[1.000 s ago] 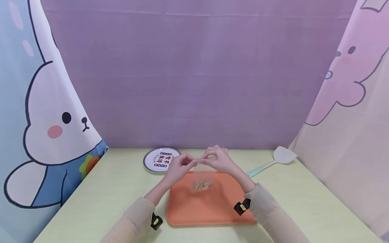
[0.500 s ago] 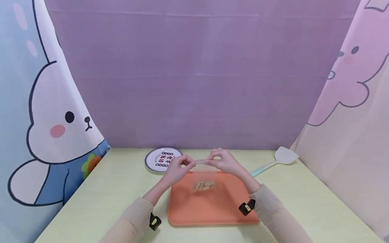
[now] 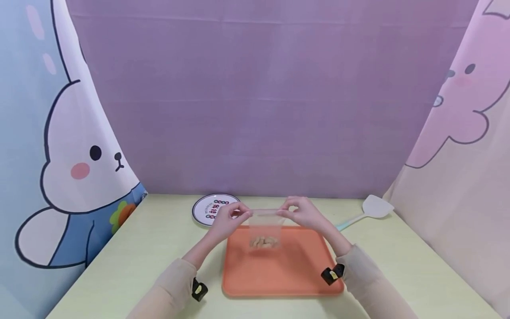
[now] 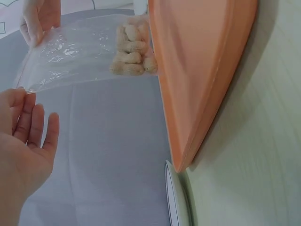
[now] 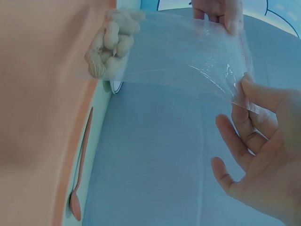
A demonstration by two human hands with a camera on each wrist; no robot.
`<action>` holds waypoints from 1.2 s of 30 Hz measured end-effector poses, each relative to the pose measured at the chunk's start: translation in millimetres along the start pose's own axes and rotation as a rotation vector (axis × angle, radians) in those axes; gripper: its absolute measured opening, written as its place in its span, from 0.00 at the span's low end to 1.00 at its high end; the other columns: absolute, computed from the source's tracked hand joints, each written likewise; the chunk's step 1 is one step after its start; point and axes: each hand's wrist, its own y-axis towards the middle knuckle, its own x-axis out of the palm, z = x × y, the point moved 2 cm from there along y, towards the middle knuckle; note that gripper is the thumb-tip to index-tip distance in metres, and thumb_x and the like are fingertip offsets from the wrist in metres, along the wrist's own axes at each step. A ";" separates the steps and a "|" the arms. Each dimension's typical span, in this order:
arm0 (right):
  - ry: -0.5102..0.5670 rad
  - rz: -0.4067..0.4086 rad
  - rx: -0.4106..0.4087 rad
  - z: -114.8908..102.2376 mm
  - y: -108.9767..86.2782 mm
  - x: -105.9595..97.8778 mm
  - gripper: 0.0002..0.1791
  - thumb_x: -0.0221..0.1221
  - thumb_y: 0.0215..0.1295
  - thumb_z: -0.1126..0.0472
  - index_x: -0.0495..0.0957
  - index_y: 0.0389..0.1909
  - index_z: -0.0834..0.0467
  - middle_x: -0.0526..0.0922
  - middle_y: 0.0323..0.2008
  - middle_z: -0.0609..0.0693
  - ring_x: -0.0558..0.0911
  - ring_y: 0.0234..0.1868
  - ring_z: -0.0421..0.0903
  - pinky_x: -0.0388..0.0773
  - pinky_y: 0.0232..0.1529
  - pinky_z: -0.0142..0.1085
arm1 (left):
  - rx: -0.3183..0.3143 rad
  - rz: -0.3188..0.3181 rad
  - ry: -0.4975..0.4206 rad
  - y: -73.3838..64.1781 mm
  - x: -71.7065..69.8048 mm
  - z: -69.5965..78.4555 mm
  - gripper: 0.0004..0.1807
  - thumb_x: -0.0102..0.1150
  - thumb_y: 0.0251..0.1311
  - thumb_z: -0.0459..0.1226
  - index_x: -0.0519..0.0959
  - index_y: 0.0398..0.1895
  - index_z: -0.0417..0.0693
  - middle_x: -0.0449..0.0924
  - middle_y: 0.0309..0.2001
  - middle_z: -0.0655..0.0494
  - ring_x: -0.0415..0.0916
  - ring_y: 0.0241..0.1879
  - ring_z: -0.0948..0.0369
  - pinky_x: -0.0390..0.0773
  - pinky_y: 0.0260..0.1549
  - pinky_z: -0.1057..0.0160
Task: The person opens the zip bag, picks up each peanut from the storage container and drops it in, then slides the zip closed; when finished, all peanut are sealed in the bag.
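Note:
A clear zip bag (image 3: 264, 223) hangs upright over the far part of an orange tray (image 3: 283, 272). Peanuts in their shells (image 4: 131, 52) lie gathered at its bottom. My left hand (image 3: 228, 220) pinches the left top corner between thumb and forefinger. At the opposite top corner, my right hand (image 3: 304, 215) has the same kind of pinch, its other fingers spread loosely in the right wrist view. Between both hands the top edge is stretched straight; whether the seal is parted cannot be made out. The bag's bottom is close to the tray, and contact is unclear.
A white plate (image 3: 207, 209) with a dark rim and red lettering stands at the back left, partly behind the left hand. At the back right lies a spatula (image 3: 376, 207) with a pale green handle. A purple cloth (image 3: 255, 110) closes off the table's far side.
My hands have moved apart from nearly touching, the right one going right and the left slightly left. The bag's top edge is now drawn out wide between them.

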 end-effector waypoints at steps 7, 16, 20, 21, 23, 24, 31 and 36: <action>-0.027 0.010 0.033 -1.8 -6.9 -2.9 0.07 0.60 0.62 0.56 0.85 0.35 0.54 0.84 0.34 0.46 0.81 0.40 0.45 0.81 0.43 0.42 | -0.065 -0.009 -0.046 -0.5 -0.1 -0.2 0.08 0.63 0.57 0.40 0.81 0.28 0.44 0.83 0.35 0.51 0.78 0.34 0.65 0.80 0.39 0.71; 0.021 0.028 0.066 3.3 -12.8 -1.2 0.06 0.61 0.61 0.60 0.86 0.36 0.54 0.84 0.36 0.47 0.80 0.47 0.51 0.80 0.45 0.43 | -0.117 -0.021 -0.070 -5.3 3.4 0.2 0.06 0.60 0.58 0.33 0.80 0.30 0.37 0.82 0.37 0.45 0.80 0.33 0.65 0.81 0.38 0.71; 0.026 0.048 0.074 5.3 -13.2 -0.5 0.06 0.62 0.60 0.61 0.86 0.35 0.54 0.85 0.35 0.47 0.81 0.41 0.46 0.80 0.45 0.45 | -0.120 -0.010 -0.078 -2.7 6.1 -11.3 0.06 0.62 0.57 0.35 0.81 0.30 0.40 0.82 0.34 0.48 0.80 0.31 0.67 0.83 0.37 0.64; 0.015 0.057 0.068 5.3 -12.6 -0.5 0.06 0.62 0.60 0.60 0.86 0.35 0.54 0.85 0.34 0.46 0.81 0.39 0.45 0.81 0.44 0.43 | -0.124 -0.012 -0.085 -2.4 5.9 -11.7 0.05 0.62 0.57 0.35 0.80 0.30 0.40 0.82 0.33 0.49 0.81 0.31 0.66 0.83 0.37 0.62; -0.004 0.075 0.054 5.0 -10.7 -0.2 0.06 0.62 0.59 0.60 0.86 0.35 0.54 0.85 0.33 0.46 0.82 0.36 0.42 0.81 0.42 0.40 | -0.127 -0.016 -0.097 -1.9 4.7 -10.9 0.05 0.62 0.57 0.34 0.80 0.30 0.39 0.82 0.32 0.49 0.81 0.30 0.65 0.84 0.37 0.58; -0.011 0.086 0.047 4.7 -9.4 0.1 0.05 0.63 0.59 0.59 0.86 0.34 0.54 0.86 0.32 0.45 0.82 0.34 0.40 0.81 0.41 0.38 | -0.132 -0.017 -0.109 -1.7 3.5 -10.6 0.05 0.61 0.57 0.34 0.80 0.31 0.38 0.82 0.31 0.49 0.81 0.30 0.64 0.84 0.36 0.56; 0.009 0.138 0.038 -6.3 4.1 10.2 0.06 0.62 0.60 0.57 0.85 0.32 0.55 0.85 0.26 0.52 0.79 0.23 0.38 0.76 0.25 0.31 | -0.100 0.004 -0.171 -1.6 -13.3 -8.1 0.09 0.59 0.59 0.32 0.77 0.33 0.31 0.81 0.27 0.48 0.80 0.27 0.62 0.84 0.34 0.58; 0.079 0.141 0.015 -19.2 17.7 27.3 0.07 0.61 0.61 0.57 0.82 0.34 0.56 0.84 0.28 0.52 0.83 0.28 0.41 0.80 0.29 0.29 | -0.091 0.053 -0.199 -5.7 -34.3 -10.5 0.10 0.59 0.60 0.31 0.75 0.36 0.28 0.79 0.27 0.55 0.79 0.28 0.65 0.84 0.32 0.59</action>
